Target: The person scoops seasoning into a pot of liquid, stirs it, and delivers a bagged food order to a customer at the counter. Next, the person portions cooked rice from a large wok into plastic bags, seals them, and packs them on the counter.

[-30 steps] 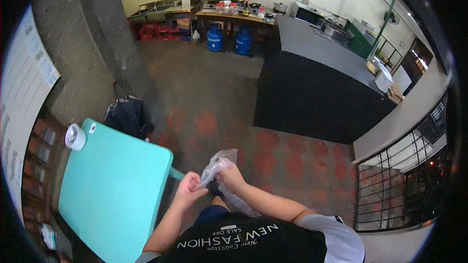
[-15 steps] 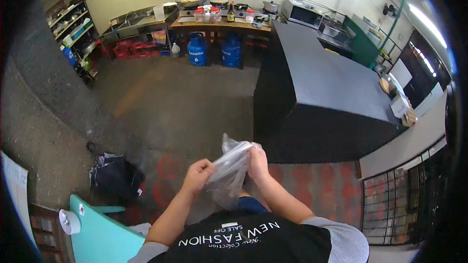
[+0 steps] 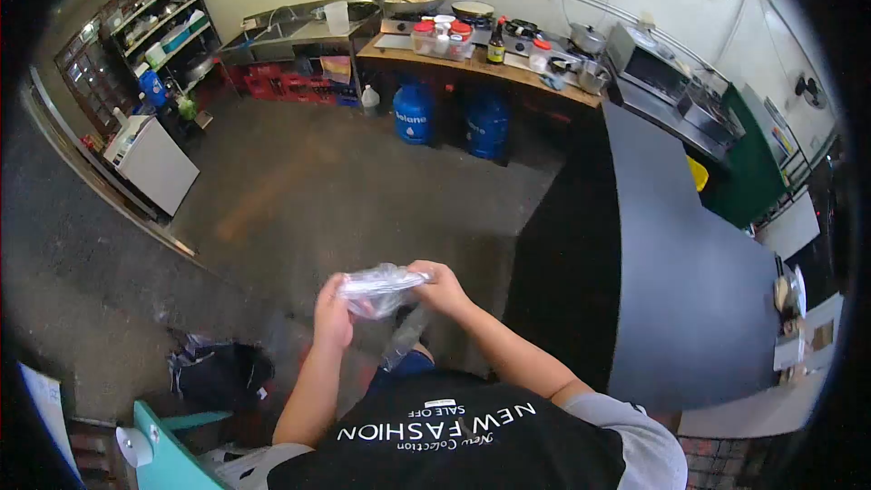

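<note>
Clear plastic bag (image 3: 376,289) spans the gap between left hand (image 3: 334,313) and right hand (image 3: 442,290), each pinched closed on an end, above the floor (image 3: 290,200), and (thin stuff, seen from here) could split if tugged too hard apart.

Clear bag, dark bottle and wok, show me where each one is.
Clear bag (image 3: 374,288), head view: its crumpled upper part.
Dark bottle (image 3: 495,50), head view: the middle of its body.
Wok (image 3: 415,8), head view: its outer wall.
</note>
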`<state>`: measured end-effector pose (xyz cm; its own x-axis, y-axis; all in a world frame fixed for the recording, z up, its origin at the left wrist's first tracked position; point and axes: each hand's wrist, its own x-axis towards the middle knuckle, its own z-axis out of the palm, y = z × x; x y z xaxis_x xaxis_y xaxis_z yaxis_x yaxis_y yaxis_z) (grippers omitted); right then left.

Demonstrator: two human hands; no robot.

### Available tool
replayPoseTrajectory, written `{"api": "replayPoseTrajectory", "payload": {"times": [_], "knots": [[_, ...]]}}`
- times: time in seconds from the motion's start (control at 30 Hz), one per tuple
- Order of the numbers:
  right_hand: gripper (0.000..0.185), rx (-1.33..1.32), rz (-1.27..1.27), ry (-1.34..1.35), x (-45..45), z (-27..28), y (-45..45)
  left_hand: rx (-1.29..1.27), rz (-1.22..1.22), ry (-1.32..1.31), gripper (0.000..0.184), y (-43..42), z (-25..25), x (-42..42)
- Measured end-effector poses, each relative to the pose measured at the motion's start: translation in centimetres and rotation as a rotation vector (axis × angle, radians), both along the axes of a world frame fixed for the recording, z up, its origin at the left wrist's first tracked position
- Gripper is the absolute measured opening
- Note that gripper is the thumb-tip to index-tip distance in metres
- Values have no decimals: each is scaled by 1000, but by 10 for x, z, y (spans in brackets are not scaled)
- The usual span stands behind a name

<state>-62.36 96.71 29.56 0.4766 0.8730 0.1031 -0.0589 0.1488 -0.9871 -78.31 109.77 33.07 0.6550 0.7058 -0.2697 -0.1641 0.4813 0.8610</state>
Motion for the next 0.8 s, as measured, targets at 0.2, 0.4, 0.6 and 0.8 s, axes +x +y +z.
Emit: {"api": "replayPoseTrajectory", "payload": {"times": [0.2, 0.4, 0.6, 0.8], "knots": [[14, -86, 291, 371, 149, -41, 101, -66, -77, -38, 12, 134, -80, 139], [23, -339, 290, -73, 296, -115, 228, 12, -7, -180, 7, 273, -79, 328], [21, -169, -159, 670, 469, -95, 319, -211, -598, -109, 21, 383, -67, 471], [27, -297, -55, 235, 637, -83, 453, 876, -431, 214, 35, 506, -92, 608]]}}
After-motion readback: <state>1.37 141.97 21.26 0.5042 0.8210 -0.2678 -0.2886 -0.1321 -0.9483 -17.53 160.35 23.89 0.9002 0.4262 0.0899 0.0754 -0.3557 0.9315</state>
